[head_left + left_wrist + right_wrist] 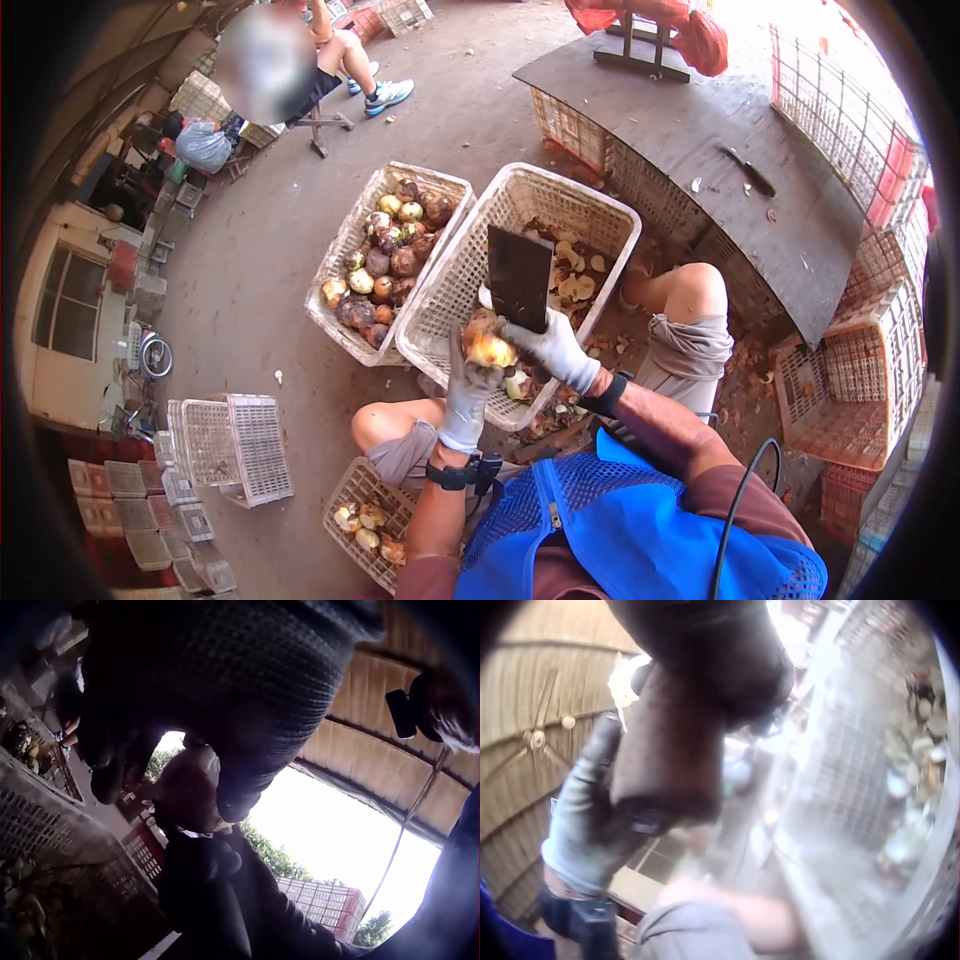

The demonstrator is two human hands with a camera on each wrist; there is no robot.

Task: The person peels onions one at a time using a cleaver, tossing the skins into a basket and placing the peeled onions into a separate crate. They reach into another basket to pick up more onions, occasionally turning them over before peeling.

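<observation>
In the head view my gloved left hand [466, 402] grips a round, partly peeled bulb [492, 350] with yellow and brown skin. My gloved right hand [556, 352] holds a cleaver [519, 278] by its handle, the wide dark blade pointing away from me. The right hand's fingers lie close beside the bulb. Both hands are over the near end of a large white plastic crate [625, 212], where pale slices and peelings [578, 285] lie. The left wrist view shows the bulb [189, 787] between dark, shadowed fingers. The cleaver's brown handle [671, 742] fills the middle of the right wrist view.
A second crate [330, 250] of whole bulbs stands left of the large one. A small basket [345, 510] with peeled pieces sits by my left leg. At right is a dark table [680, 130] with a knife [748, 172]. Stacked crates [235, 450] and two people are farther off.
</observation>
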